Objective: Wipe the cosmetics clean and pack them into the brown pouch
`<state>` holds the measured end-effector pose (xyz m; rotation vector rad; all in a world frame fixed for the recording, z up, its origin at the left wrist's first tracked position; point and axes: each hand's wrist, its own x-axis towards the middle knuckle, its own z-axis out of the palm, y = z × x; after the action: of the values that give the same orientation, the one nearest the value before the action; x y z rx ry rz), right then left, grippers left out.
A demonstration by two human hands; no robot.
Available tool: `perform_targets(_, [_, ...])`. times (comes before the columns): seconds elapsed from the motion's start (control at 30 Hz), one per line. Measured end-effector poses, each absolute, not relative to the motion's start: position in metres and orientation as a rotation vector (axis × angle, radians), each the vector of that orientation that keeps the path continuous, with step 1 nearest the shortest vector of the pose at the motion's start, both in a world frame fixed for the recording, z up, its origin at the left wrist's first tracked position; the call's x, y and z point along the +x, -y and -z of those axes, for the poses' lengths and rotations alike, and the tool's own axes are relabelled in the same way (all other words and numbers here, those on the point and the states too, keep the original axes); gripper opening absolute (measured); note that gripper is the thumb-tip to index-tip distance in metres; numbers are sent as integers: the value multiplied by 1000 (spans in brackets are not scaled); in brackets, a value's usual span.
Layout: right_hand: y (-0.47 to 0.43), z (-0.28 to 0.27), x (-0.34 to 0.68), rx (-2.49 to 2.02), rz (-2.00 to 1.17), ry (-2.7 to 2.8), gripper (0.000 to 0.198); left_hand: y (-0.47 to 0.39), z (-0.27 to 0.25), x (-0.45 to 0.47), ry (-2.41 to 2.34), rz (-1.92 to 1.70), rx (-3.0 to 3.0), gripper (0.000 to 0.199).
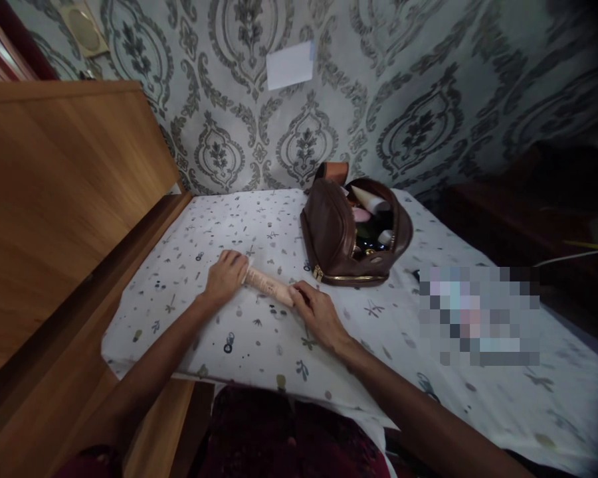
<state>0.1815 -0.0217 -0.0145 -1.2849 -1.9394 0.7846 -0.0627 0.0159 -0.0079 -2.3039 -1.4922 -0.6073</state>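
Note:
A beige cosmetic tube (269, 285) with small printed lettering lies across the space between my two hands, low over the cloth. My left hand (226, 275) is closed around its left end. At the other end, my right hand (319, 312) grips the tube between thumb and fingers. Just behind and to the right stands a brown toiletry bag (329, 232), unzipped. Inside it I see a cream tube with a grey cap (371, 200), a pink item (361, 214) and other small things too dark to name.
A white patterned cloth (249, 338) covers the table. On its right side lies a blurred-out object (473, 315). A wooden cabinet (70, 153) borders the left, and a patterned wall (219, 99) with a white paper (290, 66) rises behind.

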Motion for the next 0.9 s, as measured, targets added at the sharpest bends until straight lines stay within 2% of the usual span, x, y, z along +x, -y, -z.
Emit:
perform_targets(0.3, [22,15,184,-1268,-864,1964,33,-31,18,-69,1671,639,-2274,26])
perform_targets(0.5, [18,21,186,-1249,-704,2007,15,-23,17,-50,1686,632,-2288,26])
perform_targets(0.77, [16,24,184,-1281,-634,2012,11,21,5,16,1253,628,-2562,29])
perform_targets(0.9, [16,24,184,-1261,-671,1977,14,13,8,3,1247,573,-2526,28])
